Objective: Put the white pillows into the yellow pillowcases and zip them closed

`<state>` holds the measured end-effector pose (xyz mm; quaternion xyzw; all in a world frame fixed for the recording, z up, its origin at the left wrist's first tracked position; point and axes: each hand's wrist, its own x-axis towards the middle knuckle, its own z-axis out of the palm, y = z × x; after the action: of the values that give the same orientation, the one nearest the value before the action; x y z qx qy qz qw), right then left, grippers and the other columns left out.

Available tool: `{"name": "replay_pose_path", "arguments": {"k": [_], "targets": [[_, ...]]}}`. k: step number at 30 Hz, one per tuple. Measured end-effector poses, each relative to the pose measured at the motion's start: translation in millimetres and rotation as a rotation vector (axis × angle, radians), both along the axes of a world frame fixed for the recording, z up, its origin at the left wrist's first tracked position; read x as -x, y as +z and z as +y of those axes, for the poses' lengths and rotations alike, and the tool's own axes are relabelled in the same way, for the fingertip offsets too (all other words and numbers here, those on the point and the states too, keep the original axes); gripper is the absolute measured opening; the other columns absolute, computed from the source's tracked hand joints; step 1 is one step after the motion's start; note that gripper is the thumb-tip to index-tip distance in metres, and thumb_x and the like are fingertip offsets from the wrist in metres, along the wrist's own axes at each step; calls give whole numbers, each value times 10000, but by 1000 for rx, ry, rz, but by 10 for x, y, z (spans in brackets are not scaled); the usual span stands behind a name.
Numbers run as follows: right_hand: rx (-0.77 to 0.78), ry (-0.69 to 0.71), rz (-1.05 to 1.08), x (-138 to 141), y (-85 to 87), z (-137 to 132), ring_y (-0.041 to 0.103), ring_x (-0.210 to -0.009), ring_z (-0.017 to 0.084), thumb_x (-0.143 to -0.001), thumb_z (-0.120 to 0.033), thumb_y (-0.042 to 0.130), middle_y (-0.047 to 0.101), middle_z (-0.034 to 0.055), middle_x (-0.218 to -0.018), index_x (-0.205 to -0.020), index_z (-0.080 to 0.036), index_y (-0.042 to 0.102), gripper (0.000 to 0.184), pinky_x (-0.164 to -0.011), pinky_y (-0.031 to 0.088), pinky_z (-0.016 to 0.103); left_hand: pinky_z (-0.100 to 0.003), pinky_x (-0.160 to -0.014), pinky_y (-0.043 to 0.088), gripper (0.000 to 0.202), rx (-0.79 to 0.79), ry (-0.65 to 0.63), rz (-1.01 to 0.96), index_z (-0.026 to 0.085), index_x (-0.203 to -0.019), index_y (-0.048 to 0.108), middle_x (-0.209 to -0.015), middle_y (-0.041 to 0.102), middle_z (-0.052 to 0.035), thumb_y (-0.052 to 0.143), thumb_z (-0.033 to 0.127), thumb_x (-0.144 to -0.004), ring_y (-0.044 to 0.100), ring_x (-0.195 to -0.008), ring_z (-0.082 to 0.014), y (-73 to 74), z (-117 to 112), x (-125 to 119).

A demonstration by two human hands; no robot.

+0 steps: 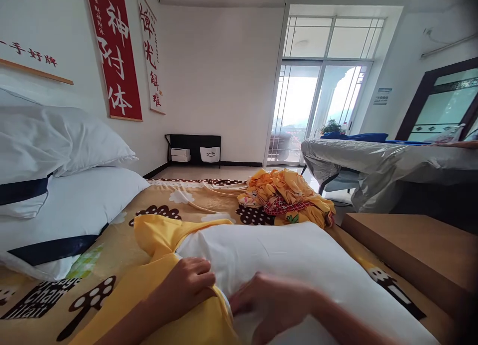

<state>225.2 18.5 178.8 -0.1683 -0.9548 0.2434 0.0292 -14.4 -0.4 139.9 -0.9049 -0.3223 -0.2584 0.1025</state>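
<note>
A white pillow (298,265) lies across the bed in front of me, partly inside a yellow pillowcase (157,240). My left hand (186,285) is closed on the yellow pillowcase's edge where it meets the pillow. My right hand (269,305) rests against the white pillow just beside it, blurred by motion, its fingers curled toward the cloth's edge. Whether it grips anything is unclear.
Two white pillows (63,151) with dark bands are stacked at the left. A crumpled heap of yellow cloth (287,195) lies further down the patterned bed sheet (123,235). A wooden bedside surface (414,255) is at the right, and a covered table (373,161) stands beyond.
</note>
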Motion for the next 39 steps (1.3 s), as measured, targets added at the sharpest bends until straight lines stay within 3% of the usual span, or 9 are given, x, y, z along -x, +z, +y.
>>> {"name": "replay_pose_path", "arguments": {"k": [2,6,12,15,21,25,28,35,39], "targets": [[100,-151,74,-192,250,332,666,-896,132,-869,-318,584,721,13,-1050,-1150,-201,666,315,-791,504,211,-254,-591,308,402,13,41,-1,177,-647,432,-674,519,8,359,372,-991,459,-619,-120,-29,16,78],[-393,-733,-40,-406,293,1064,567,-1160,279,-881,-422,566,644,124,-1227,-1226,-181,632,426,-999,392,410,-272,-644,346,408,180,210,57,179,-706,495,-753,594,-10,566,551,-857,523,-703,-161,34,131,113],[-293,-786,-216,-320,-306,1439,640,-1041,258,-895,-568,473,707,105,-1095,-1117,-188,688,489,-908,445,362,-286,-579,307,566,276,317,102,178,-608,505,-685,631,-34,513,714,-790,556,-632,-175,-45,210,92],[-299,-864,-202,-212,-367,1349,659,-964,266,-825,-574,566,721,105,-1029,-1023,-190,709,455,-771,462,320,-286,-516,247,657,121,272,66,177,-552,478,-584,607,-25,442,798,-763,531,-527,-155,-122,205,12],[-549,-1044,-24,-46,253,832,654,-889,267,-842,-532,556,723,74,-960,-961,-249,672,329,-661,379,310,-307,-482,249,744,-573,-41,-133,188,-511,435,-476,476,-3,203,829,-808,444,-439,-125,173,301,-438],[-1025,-1103,208,-72,857,418,627,-678,216,-851,-500,585,694,44,-707,-844,-227,652,282,-585,297,289,-302,-510,299,663,-753,-67,-114,190,-533,455,-505,476,-10,313,749,-859,453,-489,-139,585,451,-488],[-1398,-975,427,-117,1007,251,582,-609,180,-872,-431,583,640,26,-598,-726,-200,607,274,-613,305,292,-310,-539,322,583,-766,30,-63,186,-565,478,-533,501,-16,436,687,-859,481,-528,-156,615,542,-292],[-1431,-771,448,-169,231,388,559,-611,177,-989,-387,376,609,24,-587,-706,-195,574,395,-677,313,315,-286,-616,401,259,-168,199,171,193,-666,533,-706,615,4,710,368,-737,583,-674,-168,4,350,61],[-1367,-800,458,-267,57,449,552,-607,183,-978,-463,388,602,18,-591,-721,-196,567,411,-677,314,319,-302,-734,446,67,-311,267,-42,168,-839,582,-840,609,-57,523,190,-816,561,-802,-188,151,290,-6]]}}
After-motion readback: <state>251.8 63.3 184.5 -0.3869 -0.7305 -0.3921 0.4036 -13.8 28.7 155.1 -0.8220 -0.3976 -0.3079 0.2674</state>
